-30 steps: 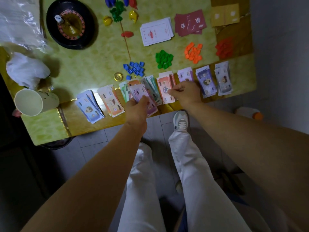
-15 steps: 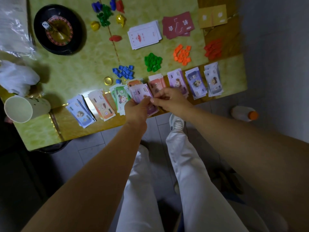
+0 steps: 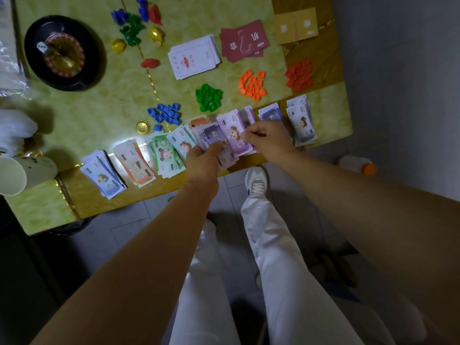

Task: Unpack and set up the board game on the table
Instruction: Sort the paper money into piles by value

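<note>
Sorted piles of play money line the near edge of the yellow-green table [image 3: 94, 115]: a blue pile [image 3: 103, 174], an orange pile [image 3: 134, 163], a green pile [image 3: 165, 155] and a grey-white pile [image 3: 300, 120] at the right. My left hand [image 3: 205, 161] grips a fanned stack of purple banknotes [image 3: 211, 135]. My right hand [image 3: 267, 141] pinches a single light purple banknote [image 3: 235, 131] at its right edge, just above that stack. Behind my right hand lies a darker purple pile [image 3: 270, 113], partly hidden.
Further back are blue [image 3: 165, 114], green [image 3: 208, 97], orange [image 3: 252, 84] and red [image 3: 298, 74] token heaps, white cards [image 3: 194, 57], red cards [image 3: 244, 44], yellow cards [image 3: 296, 26], a roulette wheel [image 3: 63, 54], a gold coin [image 3: 143, 127] and coloured figures [image 3: 134, 26]. A paper cup [image 3: 17, 174] lies at the left edge.
My right hand left the orange-pink notes on the table, came to the stack in my left hand, and now draws one light purple note off it to the right.
</note>
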Available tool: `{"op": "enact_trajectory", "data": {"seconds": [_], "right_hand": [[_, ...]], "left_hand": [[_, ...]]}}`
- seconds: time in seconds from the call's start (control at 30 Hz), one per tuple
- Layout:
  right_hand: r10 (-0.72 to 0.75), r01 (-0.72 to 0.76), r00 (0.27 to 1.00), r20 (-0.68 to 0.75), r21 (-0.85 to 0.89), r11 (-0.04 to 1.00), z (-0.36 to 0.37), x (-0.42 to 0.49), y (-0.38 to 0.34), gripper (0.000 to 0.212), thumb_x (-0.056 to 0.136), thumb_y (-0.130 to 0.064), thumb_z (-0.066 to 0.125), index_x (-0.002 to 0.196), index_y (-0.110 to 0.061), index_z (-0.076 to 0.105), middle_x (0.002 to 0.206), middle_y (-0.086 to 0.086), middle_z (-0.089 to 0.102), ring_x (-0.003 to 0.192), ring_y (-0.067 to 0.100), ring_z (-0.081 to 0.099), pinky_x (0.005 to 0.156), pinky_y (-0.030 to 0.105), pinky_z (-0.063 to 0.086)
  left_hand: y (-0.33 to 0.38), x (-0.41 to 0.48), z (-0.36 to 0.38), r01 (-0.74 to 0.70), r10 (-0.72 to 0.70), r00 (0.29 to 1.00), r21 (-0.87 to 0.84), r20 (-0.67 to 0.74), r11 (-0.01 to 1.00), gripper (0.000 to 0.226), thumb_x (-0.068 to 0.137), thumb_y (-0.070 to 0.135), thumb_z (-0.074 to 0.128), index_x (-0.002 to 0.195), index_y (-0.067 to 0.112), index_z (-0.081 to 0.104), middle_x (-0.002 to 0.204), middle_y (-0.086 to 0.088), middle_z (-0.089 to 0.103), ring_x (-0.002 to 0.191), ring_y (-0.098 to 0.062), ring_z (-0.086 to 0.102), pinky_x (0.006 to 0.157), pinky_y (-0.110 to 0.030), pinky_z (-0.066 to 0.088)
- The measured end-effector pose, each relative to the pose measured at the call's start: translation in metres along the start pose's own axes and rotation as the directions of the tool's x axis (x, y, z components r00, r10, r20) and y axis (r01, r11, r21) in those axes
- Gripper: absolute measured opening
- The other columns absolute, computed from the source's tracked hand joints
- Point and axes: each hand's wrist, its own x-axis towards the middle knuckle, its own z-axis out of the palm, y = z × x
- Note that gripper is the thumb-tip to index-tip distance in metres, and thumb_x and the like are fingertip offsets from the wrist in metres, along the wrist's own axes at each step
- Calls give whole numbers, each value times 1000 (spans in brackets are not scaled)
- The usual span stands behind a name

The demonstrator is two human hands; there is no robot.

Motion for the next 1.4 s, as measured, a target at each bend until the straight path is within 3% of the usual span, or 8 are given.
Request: {"op": "enact_trajectory", "data": {"seconds": [0.13, 0.3, 0.53, 0.63, 0.83, 1.03, 1.3, 1.4], "right_hand": [[29, -51, 988, -153, -143, 988, 0, 12, 10, 15, 84, -20, 72, 87, -5, 73, 90, 11, 72, 84, 20, 66, 81, 35, 54], [-21, -66, 970, -242, -348, 935, 4, 14, 4, 20, 84, -27, 72, 82, -8, 68, 90, 8, 71, 89, 27, 65, 78, 41, 52], [-33, 33, 999, -18, -15, 999, -2, 2, -6, 24, 85, -26, 72, 97, -7, 64, 80, -6, 58, 72, 1, 54, 60, 6, 39], [-47, 44, 992, 114, 28, 999, -12, -2, 0, 17, 85, -20, 72, 92, -5, 67, 81, 3, 64, 73, 7, 59, 66, 16, 48], [-40, 41, 999, 13, -13, 999, -40, -5, 14, 12, 84, -14, 73, 86, -2, 71, 77, 7, 67, 66, 5, 58, 65, 22, 48], [34, -55, 985, -168, -126, 990, -51, 2, 38, 18, 82, -20, 75, 85, -3, 69, 91, 14, 70, 87, 27, 65, 80, 38, 52], [0, -86, 956, -295, -278, 957, -45, 9, 41, 15, 83, -24, 73, 81, -15, 62, 89, 1, 68, 88, 20, 64, 79, 39, 53], [-12, -24, 966, -259, -135, 991, -45, 8, 37, 19, 82, -26, 75, 83, -14, 60, 75, -8, 59, 74, 11, 58, 70, 28, 48]], "left_hand": [[-2, 6, -1, -41, 43, 997, 28, -59, 999, 15, 88, 2, 64, 83, 15, 57, 80, -3, 64, 69, -17, 64, 60, -27, 55], [-2, 9, 0, -73, 76, 996, 62, -55, 995, 13, 88, 5, 64, 99, 9, 59, 84, -4, 66, 72, -16, 66, 59, -24, 57], [2, 1, 15, -74, 75, 997, 91, -12, 993, 10, 86, 6, 69, 83, 15, 65, 72, 1, 68, 59, -9, 67, 60, -26, 58], [3, -5, 27, -66, 67, 998, 117, -5, 991, 9, 85, 10, 71, 81, 10, 63, 75, -5, 67, 63, -16, 66, 63, -31, 57], [-2, -19, 49, -86, 88, 996, 136, -11, 987, 25, 94, 3, 53, 71, 14, 55, 70, -4, 58, 61, -17, 58, 58, -29, 48], [-10, -17, 52, -124, 129, 992, 173, -18, 977, 16, 93, -1, 52, 105, 5, 59, 79, -2, 61, 67, -13, 61, 55, -20, 54], [-17, -12, 52, -119, 121, 993, 169, -1, 978, 9, 92, 2, 58, 97, 9, 60, 79, -1, 64, 68, -14, 64, 58, -22, 55], [-17, -12, 54, -108, 106, 994, 144, 21, 984, 9, 90, 2, 61, 90, 11, 62, 80, -2, 66, 68, -14, 66, 61, -25, 58]]}}
